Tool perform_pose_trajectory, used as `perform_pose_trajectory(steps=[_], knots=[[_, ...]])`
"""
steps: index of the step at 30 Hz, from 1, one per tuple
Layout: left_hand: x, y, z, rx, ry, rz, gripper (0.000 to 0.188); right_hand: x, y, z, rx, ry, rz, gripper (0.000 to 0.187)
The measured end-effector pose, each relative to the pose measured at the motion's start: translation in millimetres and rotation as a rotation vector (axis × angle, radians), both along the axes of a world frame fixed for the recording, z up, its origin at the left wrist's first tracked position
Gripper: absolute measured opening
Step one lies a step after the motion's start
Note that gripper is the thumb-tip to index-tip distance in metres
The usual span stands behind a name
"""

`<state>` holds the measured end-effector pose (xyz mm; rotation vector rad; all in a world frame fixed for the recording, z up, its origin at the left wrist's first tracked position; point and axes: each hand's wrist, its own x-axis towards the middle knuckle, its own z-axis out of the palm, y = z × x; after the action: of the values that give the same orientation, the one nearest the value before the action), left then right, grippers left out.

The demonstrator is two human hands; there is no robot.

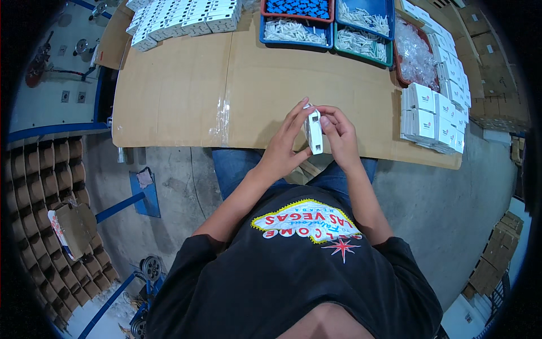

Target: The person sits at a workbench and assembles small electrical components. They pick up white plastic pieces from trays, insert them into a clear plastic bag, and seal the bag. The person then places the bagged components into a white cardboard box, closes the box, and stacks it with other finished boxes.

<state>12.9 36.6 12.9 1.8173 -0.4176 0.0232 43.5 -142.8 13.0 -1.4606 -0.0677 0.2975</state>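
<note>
A small, flat white box (316, 137) with dark square openings along its narrow side is held upright between my two hands, just over the near edge of the table. My left hand (284, 146) grips it from the left, thumb near its lower end and fingers at its upper end. From the right, my right hand (342, 135) closes on the upper part, with fingers over the top and thumb against the side. Whether anything sits inside the box cannot be made out.
Cardboard covers the table (169, 96). White boxes with dark openings (192, 20) stand in rows at far left. Far trays hold blue pieces (298, 8) and white sticks (293, 32). Clear plastic bags (415, 53) fill a red tray. Stacked white boxes (435, 117) line the right edge.
</note>
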Motion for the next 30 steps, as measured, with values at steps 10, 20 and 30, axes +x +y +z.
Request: perform_pose_trajectory(steps=[10,20,30], knots=[[2.2,2.1,5.9,0.028,0.002,-0.102,0.103,-3.6,-4.2,-3.2,0.049,0.188,0.006,0.04],[3.0,4.1,5.6,-0.027,0.075,-0.15,0.104,-1.2,-8.9,-5.0,0.083,0.334,0.022,0.042],[2.4,2.3,7.1,-0.009,0.069,-0.118,0.103,-2.7,-8.4,-6.1,0.054,0.333,0.014,0.044]])
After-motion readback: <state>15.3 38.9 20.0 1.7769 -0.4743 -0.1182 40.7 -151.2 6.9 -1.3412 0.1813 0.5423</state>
